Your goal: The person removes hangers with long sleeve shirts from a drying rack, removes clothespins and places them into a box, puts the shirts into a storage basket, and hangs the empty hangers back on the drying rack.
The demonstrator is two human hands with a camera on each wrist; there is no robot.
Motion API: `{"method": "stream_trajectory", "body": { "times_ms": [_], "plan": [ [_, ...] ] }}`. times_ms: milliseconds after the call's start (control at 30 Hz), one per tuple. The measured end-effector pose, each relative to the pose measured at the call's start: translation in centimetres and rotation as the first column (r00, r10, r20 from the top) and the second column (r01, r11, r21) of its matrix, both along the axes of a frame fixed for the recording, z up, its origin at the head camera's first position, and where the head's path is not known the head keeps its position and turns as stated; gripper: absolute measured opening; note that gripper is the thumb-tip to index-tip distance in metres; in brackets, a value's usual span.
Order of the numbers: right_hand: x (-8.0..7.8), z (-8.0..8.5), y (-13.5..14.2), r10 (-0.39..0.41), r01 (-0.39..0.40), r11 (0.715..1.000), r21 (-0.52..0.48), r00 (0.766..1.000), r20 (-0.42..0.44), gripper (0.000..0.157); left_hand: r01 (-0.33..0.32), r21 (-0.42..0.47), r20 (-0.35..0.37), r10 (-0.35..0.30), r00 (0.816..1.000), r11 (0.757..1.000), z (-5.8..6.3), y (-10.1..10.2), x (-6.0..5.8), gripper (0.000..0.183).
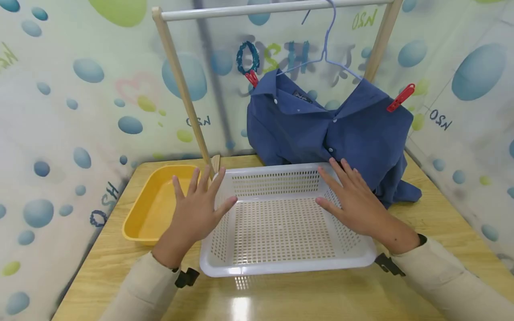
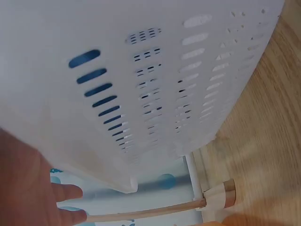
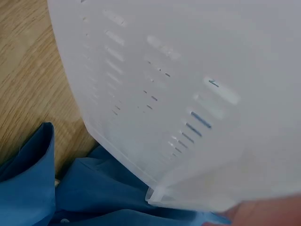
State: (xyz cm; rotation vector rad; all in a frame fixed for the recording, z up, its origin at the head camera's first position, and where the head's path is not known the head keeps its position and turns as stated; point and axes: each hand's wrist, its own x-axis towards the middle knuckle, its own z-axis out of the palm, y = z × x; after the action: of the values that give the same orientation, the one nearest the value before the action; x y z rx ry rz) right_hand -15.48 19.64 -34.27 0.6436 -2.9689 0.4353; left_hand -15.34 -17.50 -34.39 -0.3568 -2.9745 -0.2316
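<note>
A white perforated plastic basket (image 1: pixel 281 269) stands on the table in the middle of the head view, with nothing inside it. Over its left rim my left hand (image 1: pixel 194 214) is spread, fingers straight and apart, holding nothing. My right hand (image 1: pixel 355 203) spreads the same way above the right rim, its fingertips overlapping the blue shirt in this view. Behind the basket, the blue shirt (image 1: pixel 361 133) hangs from a light blue hanger (image 1: pixel 324 49), fixed by a red clothespin (image 1: pixel 401 98) at one shoulder and another red clothespin (image 1: pixel 252 78) at the other.
A yellow basin (image 1: pixel 138 214) sits to the left on the wooden table (image 1: pixel 305 298). The hanger hangs from the white bar (image 1: pixel 257 9) of a rack whose wooden post (image 1: pixel 182 84) stands behind the basin. Patterned walls enclose the table at the back and sides.
</note>
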Motion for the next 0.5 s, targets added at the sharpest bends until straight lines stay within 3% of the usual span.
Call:
{"method": "stream_trajectory", "body": {
  "times_ms": [167, 300, 367, 500],
  "plan": [
    [0.1, 0.3, -0.3, -0.001, 0.001, 1.0, -0.018, 1.0, -0.025, 0.074, 0.002, 0.054, -0.02, -0.001, 1.0, 0.999, -0.2, 0.0, 0.2, 0.075],
    [0.5, 0.9, 0.1, -0.01, -0.016, 0.992, -0.122, 0.979, -0.204, 0.054, 0.002, 0.174, -0.045, 0.006, 0.999, 0.985, -0.6, -0.1, 0.3, 0.06],
    [0.8, 1.6, 0.8, -0.031, -0.041, 0.978, -0.207, 0.942, -0.333, 0.038, 0.013, 0.233, -0.058, 0.001, 0.998, 0.972, -1.0, -0.2, 0.3, 0.052],
    [0.7, 3.9, 2.9, -0.144, -0.073, 0.929, -0.363, 0.833, -0.535, 0.015, 0.034, 0.335, -0.058, -0.015, 0.998, 0.942, -2.1, -0.6, 0.4, 0.042]
  ]
}}
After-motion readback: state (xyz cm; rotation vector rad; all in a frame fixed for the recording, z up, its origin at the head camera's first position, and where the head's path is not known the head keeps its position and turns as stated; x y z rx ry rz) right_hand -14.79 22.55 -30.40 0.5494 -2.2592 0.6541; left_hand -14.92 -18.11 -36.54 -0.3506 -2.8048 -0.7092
